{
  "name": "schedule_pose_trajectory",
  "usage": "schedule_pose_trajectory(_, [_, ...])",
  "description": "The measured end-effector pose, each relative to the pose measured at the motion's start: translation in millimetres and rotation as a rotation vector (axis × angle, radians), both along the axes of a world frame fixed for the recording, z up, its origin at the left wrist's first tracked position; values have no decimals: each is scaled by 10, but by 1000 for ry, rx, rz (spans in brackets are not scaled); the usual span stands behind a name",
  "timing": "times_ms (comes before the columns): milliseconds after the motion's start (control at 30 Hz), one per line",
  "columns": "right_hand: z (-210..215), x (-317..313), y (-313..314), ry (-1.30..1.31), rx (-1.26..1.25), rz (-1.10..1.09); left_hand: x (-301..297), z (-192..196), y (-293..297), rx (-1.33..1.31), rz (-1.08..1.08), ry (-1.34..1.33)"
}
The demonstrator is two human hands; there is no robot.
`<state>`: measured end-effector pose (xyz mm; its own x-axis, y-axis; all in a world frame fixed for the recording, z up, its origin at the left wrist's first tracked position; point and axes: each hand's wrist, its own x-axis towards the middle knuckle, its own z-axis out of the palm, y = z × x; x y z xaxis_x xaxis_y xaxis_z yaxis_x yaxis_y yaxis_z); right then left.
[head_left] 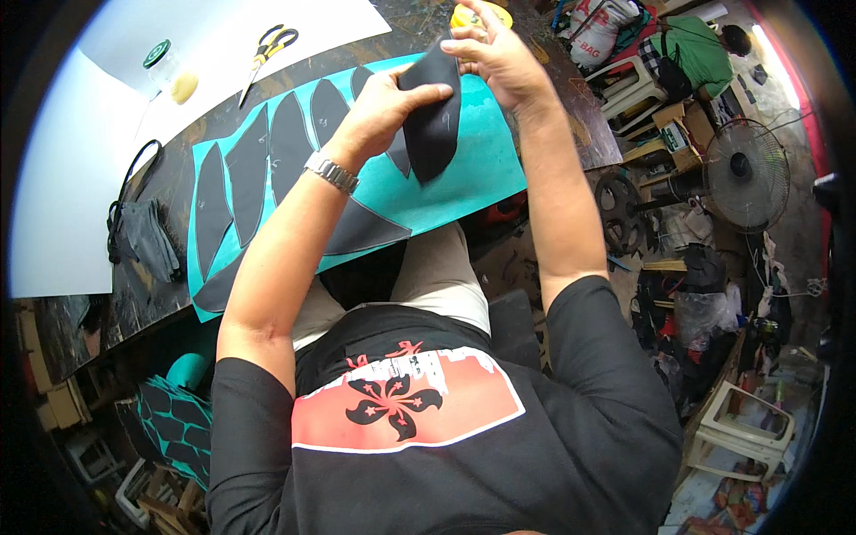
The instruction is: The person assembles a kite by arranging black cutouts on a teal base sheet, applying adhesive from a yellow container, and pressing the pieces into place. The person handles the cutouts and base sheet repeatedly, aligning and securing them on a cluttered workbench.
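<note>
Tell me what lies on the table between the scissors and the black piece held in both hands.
In the head view, between the scissors and the held black piece lie bare dark table and teal sheet carrying black leaf-shaped pieces.

yellow tin mostly behind right hand; top cut off

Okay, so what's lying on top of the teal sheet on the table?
On the teal sheet lie several black leaf-shaped pieces side by side. Both hands, left hand and right hand, hold another black piece above it, hiding part of the sheet.
</note>
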<state>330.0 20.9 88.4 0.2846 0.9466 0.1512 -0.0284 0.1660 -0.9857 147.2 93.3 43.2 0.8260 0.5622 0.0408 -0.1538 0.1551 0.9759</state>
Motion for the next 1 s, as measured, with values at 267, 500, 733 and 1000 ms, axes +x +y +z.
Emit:
schedule_pose_trajectory(267, [-724, -351, -563, -12, -127, -273, 329, -369, 250, -390, 211, -64])
schedule_pose_trajectory(500, [-944, -316, -404, -236, -131, -575, 493, -536, 906, 319, 276, 308])
schedule_pose_trajectory(733, [-1016, -329, -319, -363, -162, -629, 582, -656, 1020, 666, 293, 407])
schedule_pose_trajectory(1000, [-999, -385, -353, -300, -129, -602, 530, -604, 901, 646, 374, 356])
